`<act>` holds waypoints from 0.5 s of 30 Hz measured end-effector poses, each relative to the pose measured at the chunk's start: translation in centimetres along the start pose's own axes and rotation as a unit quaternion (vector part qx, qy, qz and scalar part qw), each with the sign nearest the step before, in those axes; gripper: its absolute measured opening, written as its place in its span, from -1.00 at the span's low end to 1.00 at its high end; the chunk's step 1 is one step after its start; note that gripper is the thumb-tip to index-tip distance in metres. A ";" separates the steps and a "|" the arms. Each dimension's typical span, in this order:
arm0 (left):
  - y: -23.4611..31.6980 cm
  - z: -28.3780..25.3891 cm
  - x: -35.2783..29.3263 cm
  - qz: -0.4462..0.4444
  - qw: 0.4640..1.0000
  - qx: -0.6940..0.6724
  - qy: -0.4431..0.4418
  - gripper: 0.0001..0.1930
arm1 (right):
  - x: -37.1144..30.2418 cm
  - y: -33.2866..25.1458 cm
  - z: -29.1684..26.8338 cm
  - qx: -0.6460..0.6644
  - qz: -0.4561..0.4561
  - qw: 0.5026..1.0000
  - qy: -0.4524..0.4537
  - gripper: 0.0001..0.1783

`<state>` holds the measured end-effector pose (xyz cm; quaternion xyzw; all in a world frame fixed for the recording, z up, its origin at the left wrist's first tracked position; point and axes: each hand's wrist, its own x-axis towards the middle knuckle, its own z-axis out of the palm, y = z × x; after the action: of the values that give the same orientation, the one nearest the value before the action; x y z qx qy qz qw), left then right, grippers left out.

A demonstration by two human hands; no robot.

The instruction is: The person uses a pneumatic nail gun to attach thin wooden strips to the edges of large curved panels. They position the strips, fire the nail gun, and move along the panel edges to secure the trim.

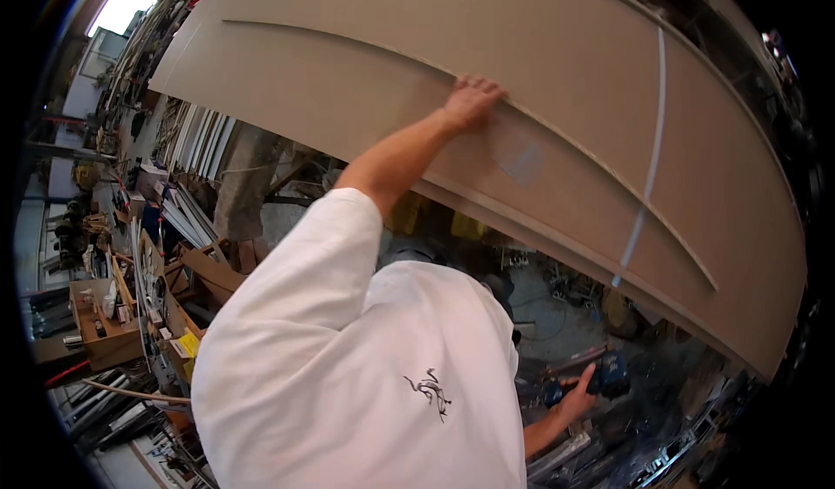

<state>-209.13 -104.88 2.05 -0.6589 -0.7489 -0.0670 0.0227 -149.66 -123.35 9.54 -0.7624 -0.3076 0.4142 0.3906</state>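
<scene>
A long, thin brown board point(557, 46) lies over a larger brown sheet point(348, 115), its near edge running diagonally across the view. My left hand point(474, 102) is at the middle of that edge, fingers bent together over it. Low on the right, my right hand point(576, 399) is closed around a dark blue power tool point(613, 372), which looks like a cordless drill. One finger or the thumb points upward along it. My body and the clutter behind partly hide the tool's shape.
A pale stripe point(658, 98) crosses both brown layers at the right. Below the sheet on the left stand white strips point(202, 141), a cardboard box point(106, 332) and heaps of metal lengths point(113, 411). More metal parts point(565, 454) lie below my right hand.
</scene>
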 end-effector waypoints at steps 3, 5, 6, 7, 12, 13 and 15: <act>-1.6 1.2 1.5 0.045 0.999 0.003 -0.003 -0.76 | -4.7 -0.1 2.8 -0.049 0.007 0.998 0.042 -0.54; -4.6 1.5 -0.7 0.084 0.996 0.009 0.042 -0.83 | -9.0 1.2 5.0 -0.107 0.043 0.988 0.103 -0.51; -5.9 0.9 -1.8 0.091 0.994 0.003 0.055 -0.84 | -11.0 1.7 5.8 -0.105 0.039 0.988 0.104 -0.50; -7.6 0.4 -2.7 0.097 0.993 -0.003 0.069 -0.84 | -13.0 2.2 6.7 -0.103 0.035 0.989 0.104 -0.48; -27.9 -2.0 -11.2 -0.014 0.991 0.120 0.060 -0.86 | -19.3 3.8 8.7 -0.159 0.091 0.978 0.097 -0.37; -33.2 -3.2 -13.2 -0.077 0.992 0.104 -0.008 -0.85 | -19.1 4.6 8.5 -0.177 0.113 0.974 0.088 -0.35; -36.8 -9.0 -16.3 -0.240 0.965 0.094 -0.049 -0.70 | -20.1 4.8 9.0 -0.174 0.095 0.977 0.083 -0.37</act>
<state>-243.93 -126.65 6.34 -0.4573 -0.8882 0.0326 0.0310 -166.23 -138.64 10.16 -0.8762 -0.2678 0.3244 0.2351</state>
